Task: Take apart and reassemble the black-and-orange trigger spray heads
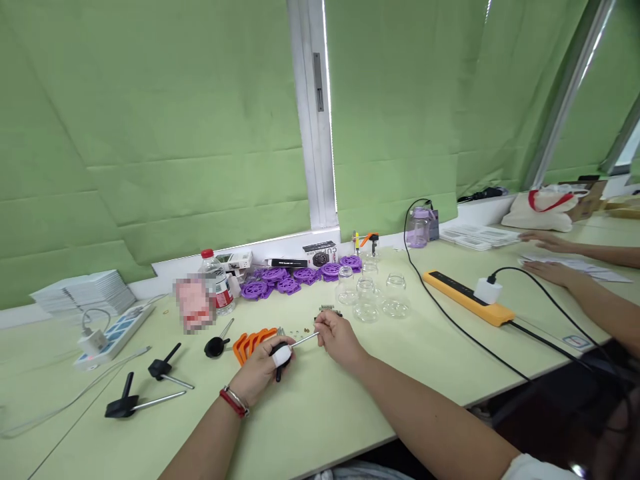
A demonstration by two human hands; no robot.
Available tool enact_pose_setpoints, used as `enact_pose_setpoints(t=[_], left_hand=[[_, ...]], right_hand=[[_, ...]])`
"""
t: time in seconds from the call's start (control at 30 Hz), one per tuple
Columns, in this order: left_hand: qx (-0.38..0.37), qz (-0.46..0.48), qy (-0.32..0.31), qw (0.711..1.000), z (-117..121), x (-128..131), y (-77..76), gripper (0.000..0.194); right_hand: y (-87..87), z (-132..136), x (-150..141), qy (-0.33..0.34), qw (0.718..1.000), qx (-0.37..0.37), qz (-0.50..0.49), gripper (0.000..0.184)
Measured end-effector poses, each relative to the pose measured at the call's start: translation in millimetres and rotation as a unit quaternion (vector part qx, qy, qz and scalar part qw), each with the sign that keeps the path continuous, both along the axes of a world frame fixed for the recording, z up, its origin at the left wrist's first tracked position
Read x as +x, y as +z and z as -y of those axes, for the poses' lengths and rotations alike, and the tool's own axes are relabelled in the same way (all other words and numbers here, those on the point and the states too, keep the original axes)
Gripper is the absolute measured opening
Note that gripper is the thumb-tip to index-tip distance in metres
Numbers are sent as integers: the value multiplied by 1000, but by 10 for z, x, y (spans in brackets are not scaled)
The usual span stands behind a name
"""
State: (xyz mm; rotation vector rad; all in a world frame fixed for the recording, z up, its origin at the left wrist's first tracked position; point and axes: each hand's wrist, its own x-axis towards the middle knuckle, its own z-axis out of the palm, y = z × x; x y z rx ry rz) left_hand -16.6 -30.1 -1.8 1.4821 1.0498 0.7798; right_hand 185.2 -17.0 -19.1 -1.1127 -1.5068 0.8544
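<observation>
My left hand (267,365), its thumb wrapped in white, is closed around a black plastic part with a thin metal rod (304,340). The rod points right and slightly up. At its far end, the fingers of my right hand (337,339) are pinched together on the tip; any small piece between them is hidden. Orange handles (246,344) lie just behind my left hand. Several springs (327,309) stand behind my right fingers, with tiny metal bits (306,331) scattered nearby. Similar black parts with rods (123,403) lie to the left.
Purple plastic parts (287,283) are piled at the back beside a red-capped bottle (223,293). Clear glass jars (366,309) stand behind my right hand. A yellow power strip (467,300) and trailing cables lie right. A co-worker's hands (547,267) rest on papers at far right.
</observation>
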Motion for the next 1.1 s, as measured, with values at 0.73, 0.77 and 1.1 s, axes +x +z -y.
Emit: enact_pose_setpoints(t=[0.73,0.77,1.1], left_hand=[[71,-106,-16,992,-55,-128,-48,27],[72,-105,-16,992,-55,-128,-51,27],[74,-111,-20,991,-91,-132,-104,28]], right_hand=[[-35,-50,113,65,947,-277,-148,14],[-26,-41,108,66,947,-277,-145,14],[-64,-28,91,68,951,-267,-138,17]])
